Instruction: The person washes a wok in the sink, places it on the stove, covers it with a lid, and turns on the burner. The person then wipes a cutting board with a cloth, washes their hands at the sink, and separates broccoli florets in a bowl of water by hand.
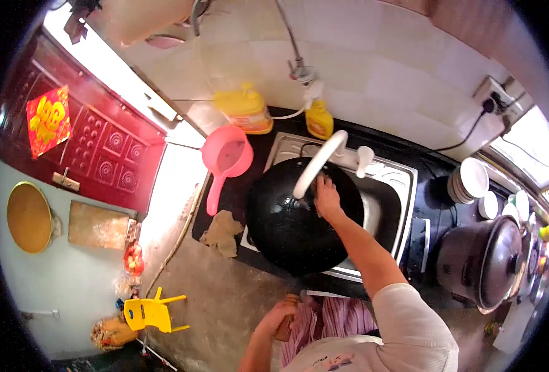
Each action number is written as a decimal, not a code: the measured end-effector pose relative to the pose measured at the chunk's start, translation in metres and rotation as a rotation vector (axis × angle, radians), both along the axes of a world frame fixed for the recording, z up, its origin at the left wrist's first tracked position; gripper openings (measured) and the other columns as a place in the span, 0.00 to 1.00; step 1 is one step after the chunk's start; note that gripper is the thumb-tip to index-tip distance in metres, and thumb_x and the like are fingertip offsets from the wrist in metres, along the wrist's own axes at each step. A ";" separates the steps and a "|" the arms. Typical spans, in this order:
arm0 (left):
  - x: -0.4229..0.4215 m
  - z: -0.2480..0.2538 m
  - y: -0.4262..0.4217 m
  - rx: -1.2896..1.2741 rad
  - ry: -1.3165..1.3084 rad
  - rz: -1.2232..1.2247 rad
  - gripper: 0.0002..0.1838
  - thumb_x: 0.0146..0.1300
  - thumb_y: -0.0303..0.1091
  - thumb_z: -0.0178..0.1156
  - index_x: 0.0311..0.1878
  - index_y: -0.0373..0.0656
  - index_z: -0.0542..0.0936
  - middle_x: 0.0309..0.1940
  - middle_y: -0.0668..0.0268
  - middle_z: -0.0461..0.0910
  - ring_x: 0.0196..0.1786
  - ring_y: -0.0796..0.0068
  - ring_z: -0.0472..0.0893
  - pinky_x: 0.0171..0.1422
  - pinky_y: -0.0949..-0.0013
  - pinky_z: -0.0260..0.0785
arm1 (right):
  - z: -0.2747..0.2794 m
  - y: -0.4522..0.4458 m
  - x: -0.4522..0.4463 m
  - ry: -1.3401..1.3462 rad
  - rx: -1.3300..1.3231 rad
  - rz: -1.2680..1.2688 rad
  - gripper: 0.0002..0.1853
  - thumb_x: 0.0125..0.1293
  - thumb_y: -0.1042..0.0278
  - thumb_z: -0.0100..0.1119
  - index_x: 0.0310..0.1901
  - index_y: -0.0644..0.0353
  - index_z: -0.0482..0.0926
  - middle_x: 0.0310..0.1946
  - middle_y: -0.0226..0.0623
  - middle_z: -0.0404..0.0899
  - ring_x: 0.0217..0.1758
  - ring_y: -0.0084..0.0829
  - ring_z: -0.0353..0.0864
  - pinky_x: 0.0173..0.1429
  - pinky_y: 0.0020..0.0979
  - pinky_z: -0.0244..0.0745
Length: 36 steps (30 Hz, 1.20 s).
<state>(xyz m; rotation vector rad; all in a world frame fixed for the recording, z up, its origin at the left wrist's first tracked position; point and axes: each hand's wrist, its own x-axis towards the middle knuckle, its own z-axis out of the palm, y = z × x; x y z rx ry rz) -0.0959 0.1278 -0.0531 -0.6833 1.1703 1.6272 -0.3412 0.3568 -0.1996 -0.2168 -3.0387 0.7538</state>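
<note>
A large black wok [274, 229] rests over the steel sink [407, 214], under the curved white faucet [321, 162]. My right hand [328, 197] reaches inside the wok beside the faucet's spout, its fingers bent round something small and dark that I cannot make out. Low in the view, close to my body, my left hand [281, 317] is wrapped round a brown wooden handle [285, 328]. Whether this handle joins the wok is not clear. Striped purple cloth [343, 316] hangs just right of my left hand.
Left of the sink are a pink dipper [228, 152] and a tan cloth [223, 234]. Yellow bottles [245, 111] stand behind. To the right are a large dark pot [473, 263] and stacked bowls [471, 180]. A yellow chair [148, 314] is on the floor.
</note>
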 end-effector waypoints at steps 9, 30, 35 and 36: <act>0.006 -0.016 -0.005 0.071 -0.071 0.060 0.04 0.51 0.26 0.55 0.31 0.40 0.72 0.16 0.64 0.71 0.16 0.73 0.72 0.19 0.68 0.64 | 0.018 -0.117 0.002 -0.029 -0.575 0.731 0.27 0.51 0.73 0.57 0.56 0.58 0.66 0.51 0.50 0.70 0.56 0.51 0.70 0.58 0.42 0.67; 0.010 -0.013 -0.006 0.145 0.014 0.053 0.07 0.54 0.31 0.56 0.32 0.42 0.69 0.19 0.69 0.68 0.16 0.77 0.69 0.21 0.71 0.62 | 0.093 0.148 0.074 0.119 0.284 0.017 0.22 0.45 0.74 0.59 0.47 0.46 0.76 0.38 0.35 0.75 0.48 0.41 0.74 0.50 0.42 0.68; 0.014 -0.023 -0.010 0.115 -0.003 0.063 0.08 0.52 0.32 0.58 0.34 0.41 0.71 0.20 0.68 0.69 0.17 0.75 0.71 0.22 0.71 0.63 | 0.074 0.196 0.062 0.050 0.376 -0.096 0.34 0.46 0.76 0.58 0.60 0.48 0.67 0.58 0.42 0.69 0.62 0.45 0.66 0.66 0.45 0.58; 0.012 -0.024 -0.010 0.121 0.010 0.043 0.08 0.52 0.32 0.58 0.33 0.41 0.71 0.19 0.68 0.69 0.17 0.76 0.71 0.22 0.72 0.63 | 0.084 0.187 0.062 0.108 0.388 -0.121 0.35 0.47 0.77 0.57 0.62 0.50 0.65 0.60 0.43 0.67 0.65 0.46 0.64 0.67 0.45 0.57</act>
